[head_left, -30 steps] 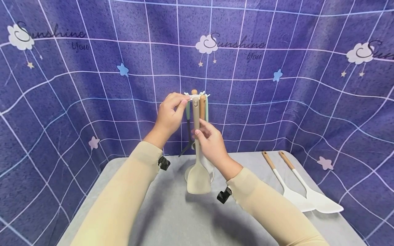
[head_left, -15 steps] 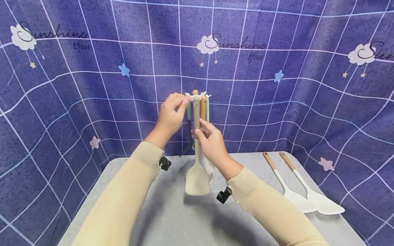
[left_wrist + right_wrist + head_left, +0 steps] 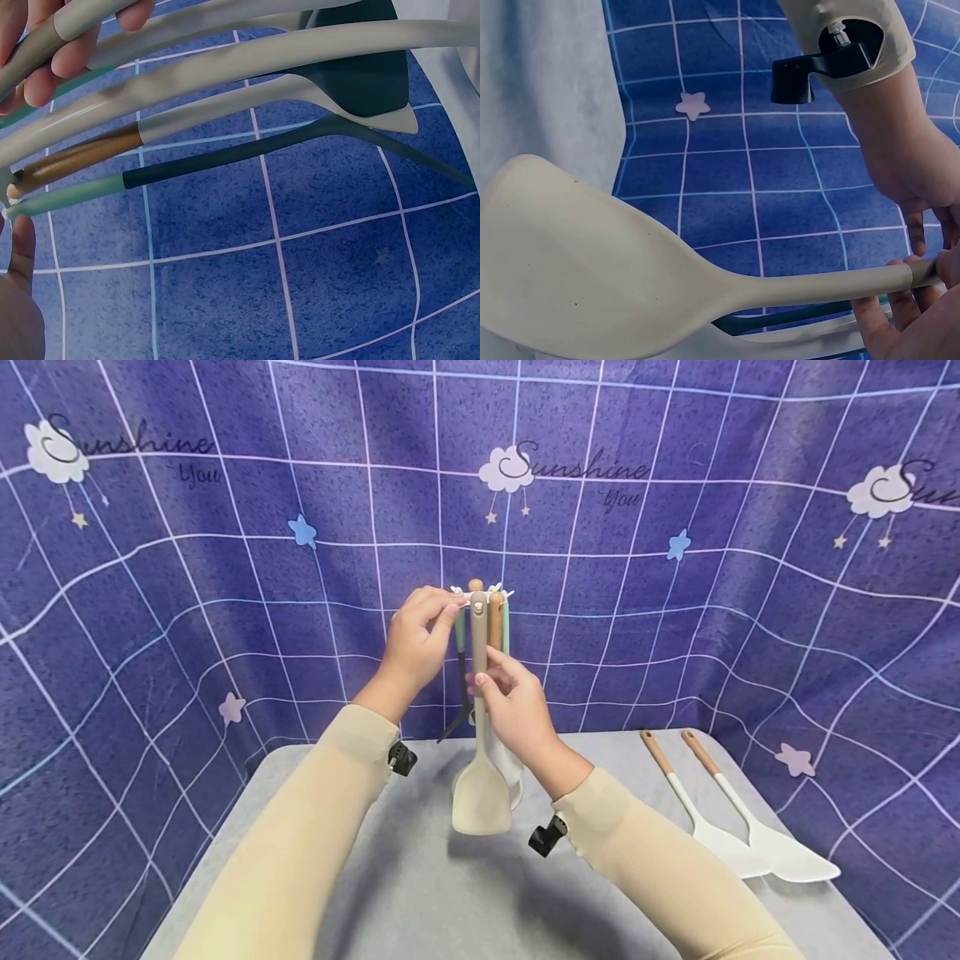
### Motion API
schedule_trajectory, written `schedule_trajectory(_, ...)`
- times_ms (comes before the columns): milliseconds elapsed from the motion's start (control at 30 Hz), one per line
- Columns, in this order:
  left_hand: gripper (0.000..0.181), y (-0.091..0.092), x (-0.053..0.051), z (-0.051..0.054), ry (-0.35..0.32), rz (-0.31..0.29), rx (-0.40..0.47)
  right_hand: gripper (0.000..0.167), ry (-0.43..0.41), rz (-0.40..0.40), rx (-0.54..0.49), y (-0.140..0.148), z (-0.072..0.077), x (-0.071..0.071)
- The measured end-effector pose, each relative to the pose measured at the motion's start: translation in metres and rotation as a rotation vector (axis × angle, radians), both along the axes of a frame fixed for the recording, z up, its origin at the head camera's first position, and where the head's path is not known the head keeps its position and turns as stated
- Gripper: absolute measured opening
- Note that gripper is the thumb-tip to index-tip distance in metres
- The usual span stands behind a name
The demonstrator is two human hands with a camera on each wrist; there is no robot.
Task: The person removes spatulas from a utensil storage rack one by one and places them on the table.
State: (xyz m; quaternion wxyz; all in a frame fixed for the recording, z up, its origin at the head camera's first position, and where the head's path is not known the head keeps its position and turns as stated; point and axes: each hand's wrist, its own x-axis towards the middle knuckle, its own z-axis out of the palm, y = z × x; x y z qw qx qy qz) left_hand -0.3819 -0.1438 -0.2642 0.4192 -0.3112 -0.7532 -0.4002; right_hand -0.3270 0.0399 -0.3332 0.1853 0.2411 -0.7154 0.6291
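My right hand (image 3: 517,702) grips a beige spatula (image 3: 482,802) around the lower part of its grey-brown handle. The spatula hangs upright, blade down, in front of a white utensil rack (image 3: 495,588). Its handle top, which has a hole, is level with the rack's hooks. My left hand (image 3: 420,627) pinches the rack's top edge at the left. In the left wrist view, a wooden-handled utensil (image 3: 79,157) and a green-handled dark utensil (image 3: 75,193) hang beside the rack's pale pole (image 3: 225,64). The right wrist view shows the spatula's broad blade (image 3: 585,262) up close.
Two white spatulas with wooden handles, one (image 3: 671,785) left of the other (image 3: 787,852), lie at the right of the grey table (image 3: 420,893). A purple-blue gridded cloth (image 3: 600,635) hangs behind and along both sides.
The spatula's handle top has risen slightly and its blade has shifted a little to the left. Both hands keep nearly the same places.
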Motion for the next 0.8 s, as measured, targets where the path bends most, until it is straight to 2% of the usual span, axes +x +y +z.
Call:
schedule_trajectory(400,0.024,0.000,0.000,-0.001,-0.016,0.002,0.001,0.051,-0.011,0.010,0.010,0.003,0.006,0.011)
schedule_trajectory(567,0.024,0.001,0.001,0.000,-0.016,0.001,0.004,0.050,0.000,0.025,-0.007,0.007,0.010,0.018)
schedule_trajectory(800,0.023,0.001,0.001,0.000,-0.013,-0.003,0.008,0.050,0.033,0.009,0.019,0.020,0.018,0.024)
